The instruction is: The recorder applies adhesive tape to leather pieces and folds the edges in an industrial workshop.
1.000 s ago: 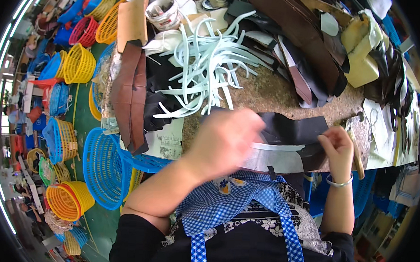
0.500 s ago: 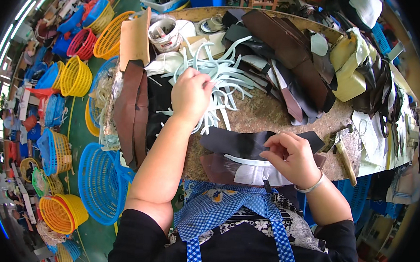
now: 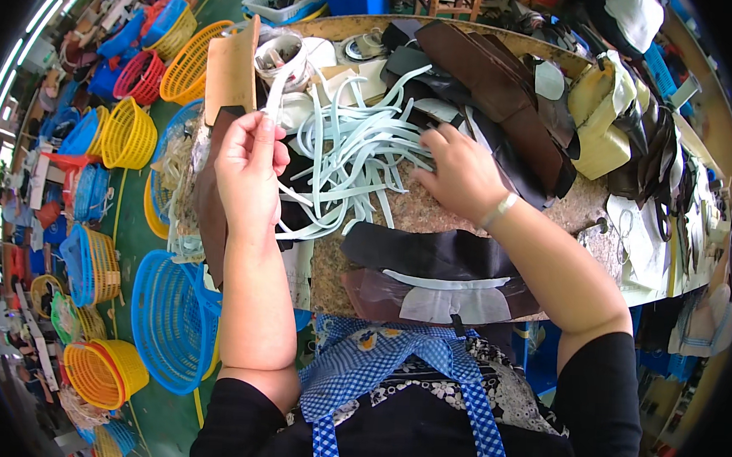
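A tangled pile of pale blue strips (image 3: 358, 145) lies in the middle of the workbench. My left hand (image 3: 251, 169), at the pile's left side, pinches one pale strip (image 3: 280, 83) that sticks up past its fingertips. At the right edge of the pile is my right hand (image 3: 462, 171), with thumb and fingers apart and reaching toward the strips; no held thing shows in it. Close to the bench's front edge lies a black leather piece (image 3: 423, 252). Just nearer sits a brown piece (image 3: 371, 293) with a pale strip along its upper edge and a whitish patch.
Stacked brown leather pieces (image 3: 498, 86) lie at the back right, beside a yellowish bundle (image 3: 601, 117). A white bucket (image 3: 267, 62) stands at the back left. A hammer (image 3: 594, 228) shows partly behind my right forearm. Blue baskets (image 3: 171, 322) stand on the floor at left.
My left hand has moved left out of the pile, now holding up a strip. My right hand has gone from above the black leather piece up to the pile's right edge.
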